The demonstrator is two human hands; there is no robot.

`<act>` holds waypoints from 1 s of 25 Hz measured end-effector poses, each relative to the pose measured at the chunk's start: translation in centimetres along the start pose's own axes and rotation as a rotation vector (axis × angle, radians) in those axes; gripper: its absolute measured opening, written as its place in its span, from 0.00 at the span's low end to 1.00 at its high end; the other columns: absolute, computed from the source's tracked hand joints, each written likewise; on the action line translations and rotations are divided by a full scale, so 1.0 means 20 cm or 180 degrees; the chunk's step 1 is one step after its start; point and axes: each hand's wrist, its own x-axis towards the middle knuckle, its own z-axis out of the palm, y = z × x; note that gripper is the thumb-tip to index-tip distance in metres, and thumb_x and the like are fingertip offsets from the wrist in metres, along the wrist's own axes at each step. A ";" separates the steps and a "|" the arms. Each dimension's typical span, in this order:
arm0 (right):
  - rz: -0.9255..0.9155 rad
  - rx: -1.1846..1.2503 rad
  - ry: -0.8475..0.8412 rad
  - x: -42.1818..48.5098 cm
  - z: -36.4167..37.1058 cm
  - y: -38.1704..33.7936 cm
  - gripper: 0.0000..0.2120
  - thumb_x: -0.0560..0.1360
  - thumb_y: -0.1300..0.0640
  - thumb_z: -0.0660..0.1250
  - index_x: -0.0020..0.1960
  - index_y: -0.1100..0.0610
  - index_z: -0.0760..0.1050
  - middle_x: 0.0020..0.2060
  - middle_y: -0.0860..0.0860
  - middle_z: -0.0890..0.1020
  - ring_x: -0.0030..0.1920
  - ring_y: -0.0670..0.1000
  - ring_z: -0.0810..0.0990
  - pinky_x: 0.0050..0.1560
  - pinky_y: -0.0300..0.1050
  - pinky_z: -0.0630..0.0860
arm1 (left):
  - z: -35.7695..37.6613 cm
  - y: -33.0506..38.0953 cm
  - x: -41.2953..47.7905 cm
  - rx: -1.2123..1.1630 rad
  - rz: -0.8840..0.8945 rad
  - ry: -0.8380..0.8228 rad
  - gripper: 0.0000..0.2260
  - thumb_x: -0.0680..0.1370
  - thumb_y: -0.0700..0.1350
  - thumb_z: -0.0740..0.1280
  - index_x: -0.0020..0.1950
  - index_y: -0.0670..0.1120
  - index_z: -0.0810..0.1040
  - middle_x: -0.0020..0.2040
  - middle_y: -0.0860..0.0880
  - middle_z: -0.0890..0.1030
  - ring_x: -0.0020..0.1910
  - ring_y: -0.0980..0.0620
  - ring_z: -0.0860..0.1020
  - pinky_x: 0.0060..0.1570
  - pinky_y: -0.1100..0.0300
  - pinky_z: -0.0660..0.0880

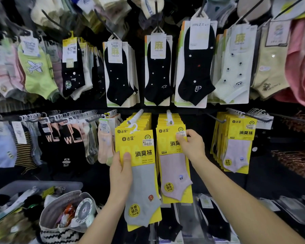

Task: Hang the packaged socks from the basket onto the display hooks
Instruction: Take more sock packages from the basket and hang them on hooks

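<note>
Head view, single frame.

- Left hand [121, 170], 7 o'clock of frame centre: thumb across the yellow card, fingers curled behind. It is clamped on the grey-sock pack [139, 175], which is held upright with the sock toe pointing to 5 o'clock.
- The pack's white hanger loop [134, 128] sits just below and in front of the tip of the display hook [136, 116]. That hook already carries a deep row of the same yellow cards. Whether the loop is over the tip I cannot tell (white on white, and the lens smears it).
- Right hand [190, 145], 4 o'clock of centre: fingers and thumb pinch the top right corner of the front pink-sock pack [173, 166], which hangs on the neighbouring hook [169, 118].
- Basket [42, 184], 8 o'clock and low: grey rim, with more packs lying inside. A fabric bag [60, 208] holding a small fan [84, 211] stands at its 4 o'clock side.

Judgement: the step in hand is threading the loop, so the pack is near placement but not confirmed hung.

Method notes:
- Lift the card slightly toward 12 o'clock so the loop opening meets the hook tip squarely.
- Then push back along the rod until the card meets the row.
- Keep the card face forward so it matches its neighbours.
- Grip is low on the card, so the top may flex. Steady it before releasing.
- Risk: letting go early drops the pack toward the shelf at 6 o'clock.
</note>
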 end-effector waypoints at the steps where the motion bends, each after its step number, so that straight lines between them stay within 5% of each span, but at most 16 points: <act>1: -0.0002 0.0042 -0.0028 -0.01 0.00 0.02 0.03 0.75 0.52 0.66 0.44 0.49 0.73 0.39 0.45 0.81 0.42 0.47 0.82 0.42 0.46 0.80 | 0.01 -0.02 0.01 -0.0039 -0.0120 0.0019 0.13 0.82 0.41 0.56 0.45 0.59 0.71 0.42 0.68 0.79 0.42 0.70 0.76 0.37 0.78 0.70; 4: 0.0069 -0.0097 -0.0184 -0.03 0.00 0.04 0.05 0.76 0.51 0.65 0.48 0.52 0.72 0.43 0.48 0.81 0.46 0.49 0.81 0.45 0.48 0.79 | 0.04 -0.05 0.02 -0.0133 -0.0341 -0.0029 0.08 0.81 0.44 0.57 0.47 0.48 0.74 0.43 0.54 0.79 0.42 0.56 0.77 0.39 0.69 0.73; 8: -0.0215 -0.0911 0.0281 -0.07 -0.02 -0.02 0.15 0.74 0.46 0.67 0.54 0.53 0.68 0.45 0.47 0.74 0.46 0.49 0.75 0.46 0.47 0.74 | 0.09 -0.02 0.03 -0.0242 -0.0350 -0.0175 0.08 0.81 0.45 0.57 0.51 0.43 0.74 0.46 0.51 0.80 0.44 0.57 0.78 0.44 0.63 0.74; 13: -0.0263 0.0055 -0.0449 -0.18 0.00 -0.10 0.17 0.73 0.43 0.67 0.45 0.58 0.74 0.38 0.51 0.80 0.37 0.45 0.75 0.38 0.37 0.70 | 0.17 0.02 0.01 -0.0247 -0.0278 -0.0322 0.05 0.80 0.44 0.60 0.45 0.51 0.73 0.41 0.55 0.78 0.37 0.67 0.75 0.37 0.73 0.71; 17: -0.0046 0.0308 -0.0375 -0.18 -0.04 -0.09 0.17 0.75 0.51 0.67 0.46 0.67 0.75 0.43 0.65 0.81 0.46 0.65 0.80 0.49 0.56 0.78 | 0.22 -0.01 -0.01 -0.0367 -0.0492 -0.0358 0.04 0.80 0.46 0.60 0.48 0.49 0.75 0.45 0.52 0.80 0.43 0.58 0.77 0.44 0.63 0.74; 22: 0.0125 0.0602 -0.0288 -0.17 -0.10 -0.09 0.09 0.75 0.55 0.66 0.40 0.59 0.76 0.41 0.59 0.83 0.40 0.54 0.78 0.41 0.48 0.74 | 0.16 -0.06 0.00 -0.0375 -0.0506 -0.0190 0.09 0.81 0.44 0.58 0.47 0.40 0.72 0.42 0.46 0.74 0.41 0.52 0.71 0.43 0.58 0.68; 25: 0.0273 0.0617 -0.0304 -0.18 -0.06 -0.10 0.11 0.75 0.52 0.67 0.45 0.61 0.76 0.44 0.59 0.83 0.44 0.55 0.81 0.48 0.51 0.77 | 0.16 -0.04 0.00 -0.0351 -0.0637 -0.0322 0.03 0.78 0.44 0.63 0.48 0.46 0.74 0.43 0.53 0.79 0.41 0.58 0.76 0.42 0.66 0.72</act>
